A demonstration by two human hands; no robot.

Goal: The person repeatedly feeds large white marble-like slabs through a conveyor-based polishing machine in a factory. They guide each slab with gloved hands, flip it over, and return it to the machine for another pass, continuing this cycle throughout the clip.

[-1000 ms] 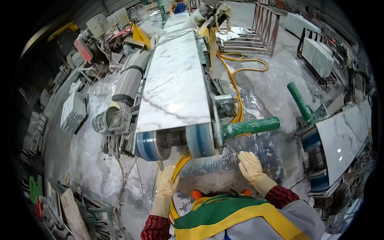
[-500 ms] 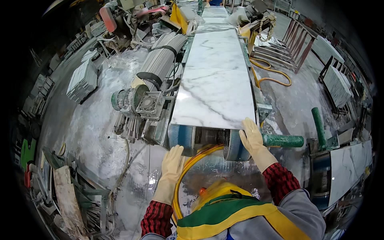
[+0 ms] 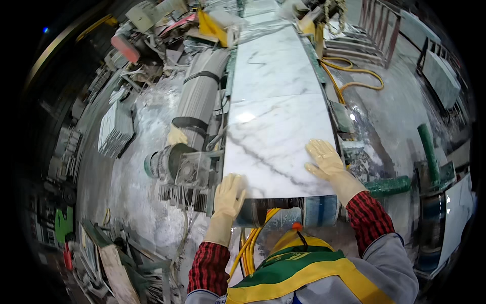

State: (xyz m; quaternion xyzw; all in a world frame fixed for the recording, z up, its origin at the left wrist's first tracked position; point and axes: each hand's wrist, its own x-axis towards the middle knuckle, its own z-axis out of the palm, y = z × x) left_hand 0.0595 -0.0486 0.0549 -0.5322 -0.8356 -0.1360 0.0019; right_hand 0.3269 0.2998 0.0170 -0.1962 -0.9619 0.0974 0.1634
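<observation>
A white marble slab (image 3: 276, 147) with grey veins lies on a conveyor in front of me, its near end over a blue roller (image 3: 314, 210). My left hand (image 3: 229, 195), in a pale rubber glove, grips the slab's near left corner. My right hand (image 3: 326, 159), gloved the same way, rests flat on the slab's right edge with fingers spread. A second slab (image 3: 273, 66) lies further along the same line.
A grey motor and ribbed housing (image 3: 195, 116) stand left of the conveyor. Yellow hoses (image 3: 349, 81) run along the right side and under the roller (image 3: 248, 248). A green roller arm (image 3: 390, 185) sticks out at right. Another slab (image 3: 455, 213) sits far right. The floor is wet.
Both hands have come up from below the roller onto the slab's near end. My view has moved closer over the conveyor.
</observation>
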